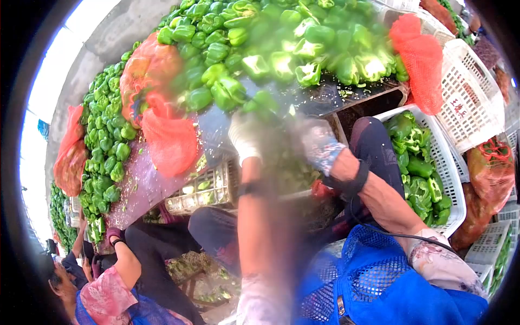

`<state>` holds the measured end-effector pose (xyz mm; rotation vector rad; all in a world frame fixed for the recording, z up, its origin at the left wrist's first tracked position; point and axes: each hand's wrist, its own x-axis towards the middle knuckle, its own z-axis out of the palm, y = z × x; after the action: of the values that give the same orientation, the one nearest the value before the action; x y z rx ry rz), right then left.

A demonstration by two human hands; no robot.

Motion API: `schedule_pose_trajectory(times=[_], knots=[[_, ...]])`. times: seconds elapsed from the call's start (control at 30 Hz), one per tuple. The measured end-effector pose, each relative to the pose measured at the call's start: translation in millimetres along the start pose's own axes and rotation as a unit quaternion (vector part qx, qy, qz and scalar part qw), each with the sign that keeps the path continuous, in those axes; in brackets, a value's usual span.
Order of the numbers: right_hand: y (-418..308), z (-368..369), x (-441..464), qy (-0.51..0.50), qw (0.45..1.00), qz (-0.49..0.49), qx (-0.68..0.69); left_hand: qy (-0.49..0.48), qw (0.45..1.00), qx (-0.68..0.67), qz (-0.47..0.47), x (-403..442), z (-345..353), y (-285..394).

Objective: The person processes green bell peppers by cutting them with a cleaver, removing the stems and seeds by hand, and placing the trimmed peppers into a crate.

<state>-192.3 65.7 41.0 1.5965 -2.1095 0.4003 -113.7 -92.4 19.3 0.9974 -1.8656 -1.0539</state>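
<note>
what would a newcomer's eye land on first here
Probably the great heap of glossy green bell peppers spread across the top of the view. Next, the bright red mesh sack at its right end, then the white plastic crate of peppers beside the person's knee, lower right.

Gloved hands (281,140) meet near the table's (222,132) edge, just below heaped green peppers (325,40).

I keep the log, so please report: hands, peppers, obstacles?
Left hand at a green pepper, right hand nearby. Both grips blurred. Nothing visibly blocking the hands.
</note>
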Motion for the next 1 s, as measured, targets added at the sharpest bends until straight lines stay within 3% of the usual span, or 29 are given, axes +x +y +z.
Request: schedule_pose_trajectory(times=[0.03, 0.13, 0.17, 0.23, 0.27, 0.3, 0.4, 0.47, 0.5, 0.57, 0.63, 0.7, 0.77, 0.8, 0.83, 0.87, 0.93, 0.97, 1.0], knots=[[-5, -5, 2, -0.088, 0.992, 0.039, 0.086, -0.003, 1.0, 0.007, -0.005, -4, -5, 14], [-7, 17, 7, -0.036, 0.998, -0.049, 0.024, -0.002, 0.991, -0.116, -0.065, -7, -12, 21], [-1, 20, 7, -0.056, 0.995, -0.02, 0.08, -0.016, 0.985, -0.162, -0.061, -2, -11, 11], [13, -6, 9, -0.099, 0.976, 0.037, 0.191, 0.01, 0.999, 0.023, -0.021, 6, -8, 13], [22, -17, 4, -0.073, 0.975, 0.05, 0.202, 0.005, 0.999, -0.034, -0.029, 12, -4, 3], [31, -22, 1, -0.053, 0.96, 0.095, 0.256, 0.008, 1.0, -0.006, -0.02, 16, -2, 2], [71, -12, 8, 0.095, 0.945, 0.075, 0.304, 0.011, 0.998, 0.068, 0.006, 18, 1, 3], [75, -45, 35, 0.059, 0.907, 0.191, 0.37, -0.014, 0.997, 0.065, -0.029, 22, -2, 6], [88, -44, 50, -0.058, 0.867, 0.3, 0.394, -0.025, 0.997, 0.064, -0.047, 24, -3, 6], [119, -8, 66, -0.055, 0.784, 0.351, 0.509, -0.044, 0.999, 0.015, -0.023, 23, -6, 0], [131, 14, 80, -0.104, 0.903, 0.303, 0.285, -0.061, 0.998, -0.001, 0.009, 27, -13, -10], [133, 23, 95, -0.155, 0.958, 0.238, 0.036, -0.056, 0.995, 0.016, 0.08, 37, -13, -36], [109, 28, 82, 0.119, 0.99, 0.063, 0.045, -0.1, 0.995, -0.006, -0.003, 40, -24, -33], [76, 12, 87, 0.156, 0.986, 0.02, 0.059, -0.102, 0.994, -0.036, -0.023, 44, -30, -32], [55, 21, 87, 0.075, 0.996, 0.006, 0.042, -0.104, 0.991, -0.067, -0.043, 50, -37, -32], [37, 26, 88, 0.029, 0.998, -0.029, 0.051, -0.075, 0.997, -0.018, 0.004, 60, -51, -28], [0, 24, 96, -0.016, 0.982, -0.145, 0.117, -0.006, 0.997, -0.062, -0.043, 81, -71, -20], [-10, 24, 101, -0.043, 0.972, -0.192, 0.13, 0.079, 0.996, -0.022, -0.037, 108, -77, -45], [-15, 29, 106, -0.082, 0.962, -0.225, 0.13, 0.099, 0.992, -0.084, 0.007, 117, -84, -35]])
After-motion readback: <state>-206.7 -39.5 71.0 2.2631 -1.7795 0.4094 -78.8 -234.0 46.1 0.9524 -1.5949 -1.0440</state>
